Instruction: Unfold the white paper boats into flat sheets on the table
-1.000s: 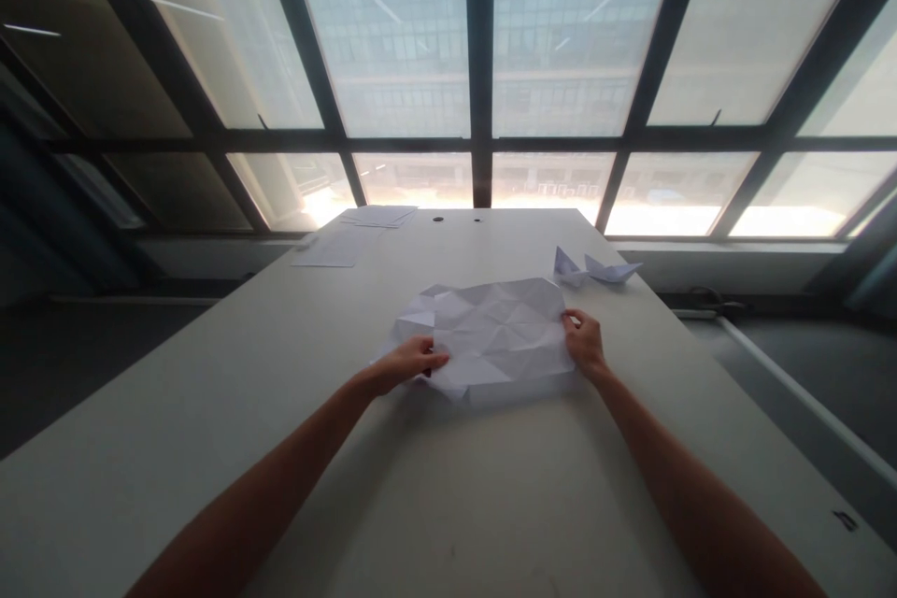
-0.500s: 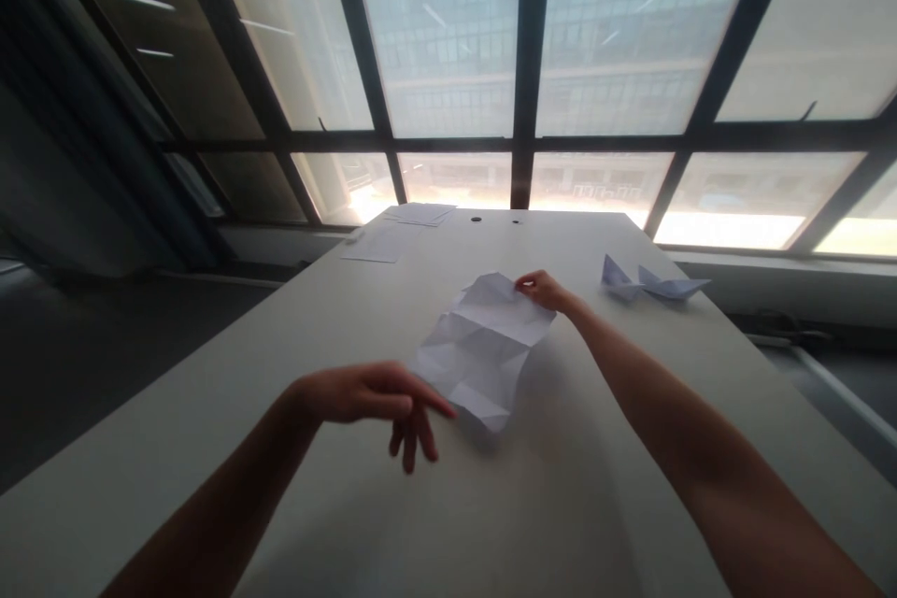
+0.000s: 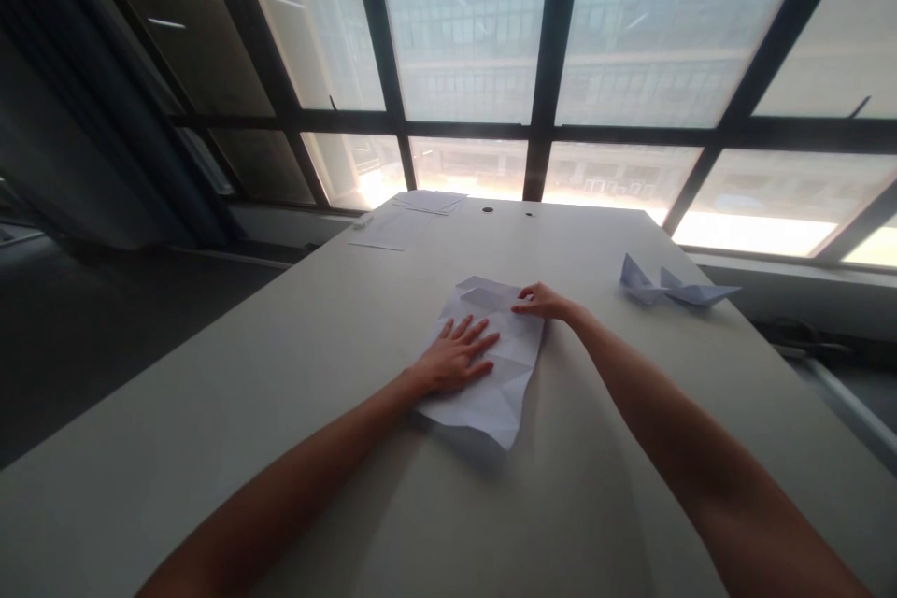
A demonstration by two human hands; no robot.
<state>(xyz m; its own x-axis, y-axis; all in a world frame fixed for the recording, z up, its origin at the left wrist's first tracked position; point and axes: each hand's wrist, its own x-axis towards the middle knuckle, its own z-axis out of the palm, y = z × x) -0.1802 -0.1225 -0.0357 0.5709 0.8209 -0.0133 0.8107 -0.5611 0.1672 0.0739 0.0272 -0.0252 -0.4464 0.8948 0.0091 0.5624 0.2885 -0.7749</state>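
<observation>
A creased white paper sheet (image 3: 499, 392) lies on the pale table (image 3: 315, 364), turned lengthwise away from me. My left hand (image 3: 455, 353) rests flat on its middle with the fingers spread. My right hand (image 3: 541, 301) touches the sheet's far right edge with fingertips pressed down on it; whether it pinches the paper I cannot make out.
Two folded paper boats (image 3: 665, 285) sit at the right of the table. Flat paper sheets (image 3: 410, 215) lie at the far left corner. Two small dark holes (image 3: 488, 208) mark the far end. Large windows stand behind the table.
The sheet was swung from lying crosswise to lengthwise by my right hand. My left hand let go, lifted, then came down flat on the paper. The camera shifted left.
</observation>
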